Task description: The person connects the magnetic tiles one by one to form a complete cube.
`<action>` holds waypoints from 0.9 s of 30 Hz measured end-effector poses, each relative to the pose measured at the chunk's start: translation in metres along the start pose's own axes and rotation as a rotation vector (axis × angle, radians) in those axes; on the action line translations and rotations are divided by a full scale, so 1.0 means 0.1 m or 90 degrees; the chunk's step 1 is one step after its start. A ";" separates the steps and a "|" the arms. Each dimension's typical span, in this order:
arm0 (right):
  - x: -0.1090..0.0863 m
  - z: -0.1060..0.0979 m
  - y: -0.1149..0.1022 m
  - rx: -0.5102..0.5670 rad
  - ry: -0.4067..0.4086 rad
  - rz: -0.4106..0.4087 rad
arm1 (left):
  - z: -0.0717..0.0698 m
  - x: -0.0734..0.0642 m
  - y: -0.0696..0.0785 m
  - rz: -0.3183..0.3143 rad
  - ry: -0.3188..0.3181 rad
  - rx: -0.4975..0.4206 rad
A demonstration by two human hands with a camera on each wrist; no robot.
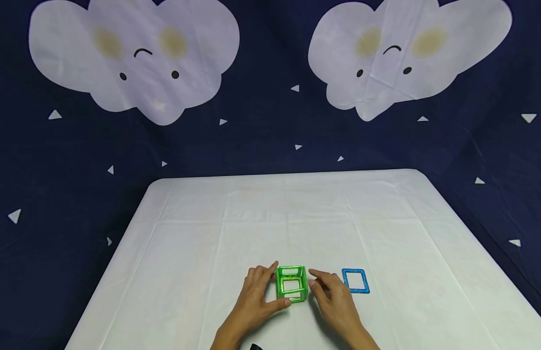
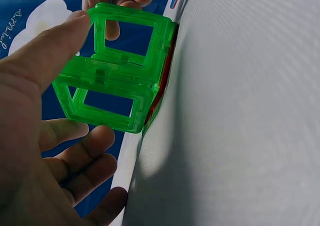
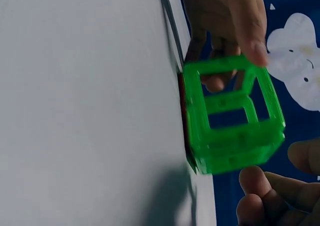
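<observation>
A box of green see-through magnetic tiles (image 1: 291,292) stands on the white table, its square frames joined at the edges. Along its base a red strip (image 2: 163,78) shows in the left wrist view. My left hand (image 1: 255,297) holds the box from the left, thumb at the near side and index finger at the far left corner. Just right of the box is my right hand (image 1: 336,304), thumb and index finger a little apart with nothing between them. A small gap separates those fingertips from the green tiles in the head view.
A blue square magnetic tile (image 1: 361,290) lies flat on the table, right beside my right hand. The white-covered table (image 1: 200,233) reaches back to a dark blue cloth (image 1: 261,141) with clouds. A small black object (image 1: 255,347) shows at the bottom edge.
</observation>
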State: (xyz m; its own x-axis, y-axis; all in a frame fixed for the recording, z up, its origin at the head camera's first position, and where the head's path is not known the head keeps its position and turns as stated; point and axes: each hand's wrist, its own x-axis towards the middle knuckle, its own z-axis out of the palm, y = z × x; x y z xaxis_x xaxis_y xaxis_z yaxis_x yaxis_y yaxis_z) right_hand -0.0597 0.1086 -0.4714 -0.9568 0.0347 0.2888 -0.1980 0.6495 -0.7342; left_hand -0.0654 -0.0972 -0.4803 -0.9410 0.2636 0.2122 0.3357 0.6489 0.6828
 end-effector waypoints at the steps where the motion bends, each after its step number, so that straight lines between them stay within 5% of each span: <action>1: 0.01 -0.02 0.01 -0.002 0.007 -0.008 | 0.00 0.00 0.00 0.002 0.000 0.004; 9: 0.14 -0.31 0.21 -0.071 0.033 -0.054 | 0.00 0.00 0.00 0.013 0.018 -0.003; 18: 0.26 -0.75 0.55 -0.184 -0.036 -0.032 | -0.02 0.01 0.01 0.009 0.023 -0.004; 27: 0.27 -0.93 0.76 -0.254 -0.114 -0.013 | -0.01 -0.01 0.00 0.021 0.033 0.000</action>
State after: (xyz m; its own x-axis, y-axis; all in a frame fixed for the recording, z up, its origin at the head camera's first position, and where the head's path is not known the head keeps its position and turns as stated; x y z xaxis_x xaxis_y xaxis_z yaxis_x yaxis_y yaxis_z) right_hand -0.0806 0.2293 -0.4620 -0.9822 -0.0911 0.1644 -0.1538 0.8923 -0.4245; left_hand -0.0650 -0.0985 -0.4796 -0.9303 0.2472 0.2711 0.3668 0.6405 0.6747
